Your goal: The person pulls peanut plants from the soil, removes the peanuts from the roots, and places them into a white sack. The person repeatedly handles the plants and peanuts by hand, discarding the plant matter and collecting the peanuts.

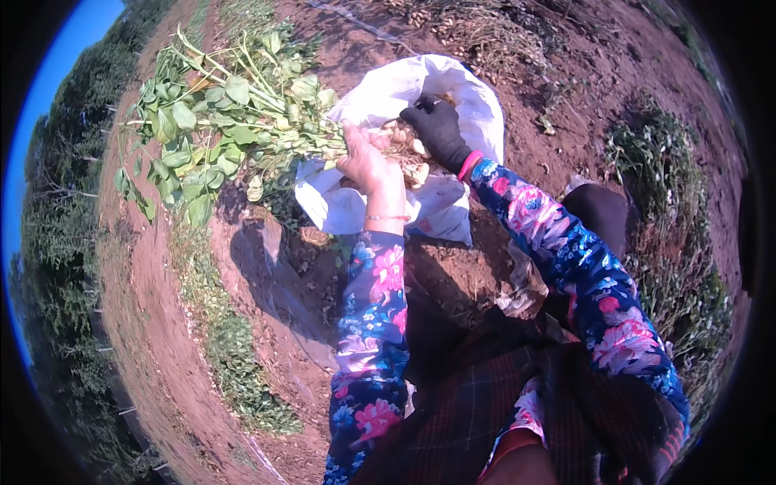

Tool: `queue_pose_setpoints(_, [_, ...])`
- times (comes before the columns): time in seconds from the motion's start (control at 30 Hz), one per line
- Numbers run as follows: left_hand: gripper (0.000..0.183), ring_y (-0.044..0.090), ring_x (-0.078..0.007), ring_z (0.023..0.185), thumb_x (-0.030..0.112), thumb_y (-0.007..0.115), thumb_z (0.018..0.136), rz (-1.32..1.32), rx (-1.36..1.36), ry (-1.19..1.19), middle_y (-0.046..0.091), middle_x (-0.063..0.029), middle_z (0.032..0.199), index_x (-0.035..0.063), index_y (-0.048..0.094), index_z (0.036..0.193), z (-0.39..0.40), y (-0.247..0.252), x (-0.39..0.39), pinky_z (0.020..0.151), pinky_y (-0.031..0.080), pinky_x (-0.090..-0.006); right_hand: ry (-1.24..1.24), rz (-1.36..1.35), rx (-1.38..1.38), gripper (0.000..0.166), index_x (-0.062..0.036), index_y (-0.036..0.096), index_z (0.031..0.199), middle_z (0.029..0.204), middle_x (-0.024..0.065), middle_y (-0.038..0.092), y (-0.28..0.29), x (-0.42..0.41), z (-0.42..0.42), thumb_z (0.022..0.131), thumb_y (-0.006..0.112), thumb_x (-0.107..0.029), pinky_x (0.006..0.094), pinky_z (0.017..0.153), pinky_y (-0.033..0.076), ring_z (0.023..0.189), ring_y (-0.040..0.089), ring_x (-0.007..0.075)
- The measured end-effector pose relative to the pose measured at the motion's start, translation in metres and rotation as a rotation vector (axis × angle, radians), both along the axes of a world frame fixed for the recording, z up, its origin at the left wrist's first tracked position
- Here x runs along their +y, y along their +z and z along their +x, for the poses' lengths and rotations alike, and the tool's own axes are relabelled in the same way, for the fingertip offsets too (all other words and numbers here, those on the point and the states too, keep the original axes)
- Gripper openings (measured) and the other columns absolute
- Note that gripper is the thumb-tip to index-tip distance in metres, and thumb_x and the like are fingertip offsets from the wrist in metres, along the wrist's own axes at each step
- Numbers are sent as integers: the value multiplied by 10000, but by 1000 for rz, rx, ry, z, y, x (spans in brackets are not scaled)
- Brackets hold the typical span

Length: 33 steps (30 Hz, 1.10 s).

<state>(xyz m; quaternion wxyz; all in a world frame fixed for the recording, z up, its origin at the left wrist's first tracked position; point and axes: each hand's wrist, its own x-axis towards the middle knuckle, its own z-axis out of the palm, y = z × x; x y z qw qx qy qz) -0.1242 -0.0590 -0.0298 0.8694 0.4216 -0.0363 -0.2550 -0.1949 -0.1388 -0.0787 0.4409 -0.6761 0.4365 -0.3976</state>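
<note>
My bare left hand (370, 162) grips a bundle of leafy peanut plants (233, 130) by the stems near the root end. The green tops spread out to the left. Pale peanut pods (412, 151) cluster at the roots, just right of this hand. My right hand (438, 132), in a dark glove, is curled at the pods, with a tan bit showing past its fingers; its fingertips are mostly hidden. Both hands are over the mouth of a white woven sack (485, 109), whose rim is rolled outward. The sack's depth is largely hidden by hands and plants.
Behind the sack lies a heap of pulled peanut plants with pods (479, 36). More uprooted plants (667, 212) lie along the right. Green plants (242, 357) line a row at the left. Scraps of plastic film (522, 285) lie by my dark-clothed knee (599, 212).
</note>
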Motion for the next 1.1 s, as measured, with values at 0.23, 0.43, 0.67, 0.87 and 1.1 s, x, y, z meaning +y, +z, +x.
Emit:
queue_pose_setpoints(0.23, [223, 363, -104, 475, 205, 541, 858, -8, 68, 14, 391, 14, 588, 63, 422, 734, 27, 4, 10, 431, 342, -253, 82, -151, 145, 309, -39, 595, 924, 835, 79, 599, -9, -42, -43, 740, 611, -286, 290, 727, 439, 801, 571, 182])
queue_pose_setpoints(0.43, [250, 436, -129, 519, 255, 551, 846, 26, 214, 112, 445, -12, 612, 70, 420, 739, 47, -9, 2, 504, 406, -276, 572, -506, -123, 388, -66, 560, 998, 948, 90, 558, 47, -8, -32, 768, 575, -379, 341, 768, 428, 879, 539, 255])
queue_pose_setpoints(0.67, [301, 432, -121, 530, 308, 488, 872, -123, 328, 110, 410, 3, 565, 103, 423, 662, 72, -25, 0, 540, 405, -261, 263, -110, -163, 238, -47, 594, 835, 759, 85, 579, 41, 60, -41, 791, 584, -281, 299, 608, 442, 657, 577, 178])
queue_pose_setpoints(0.87, [282, 463, -150, 569, 300, 520, 858, -170, 182, 99, 458, -7, 602, 87, 449, 687, 59, -18, -2, 581, 423, -296, 222, -111, -166, 326, -32, 585, 880, 767, 109, 585, 43, 64, -39, 773, 597, -341, 310, 611, 440, 673, 577, 189])
queue_pose_setpoints(1.1, [290, 484, -141, 628, 300, 592, 815, 6, 99, 113, 506, -28, 690, 22, 515, 784, 1, 10, -4, 603, 428, -303, 201, -410, 252, 424, -74, 512, 925, 852, 124, 514, 39, 43, -32, 732, 597, -442, 391, 621, 449, 752, 566, 287])
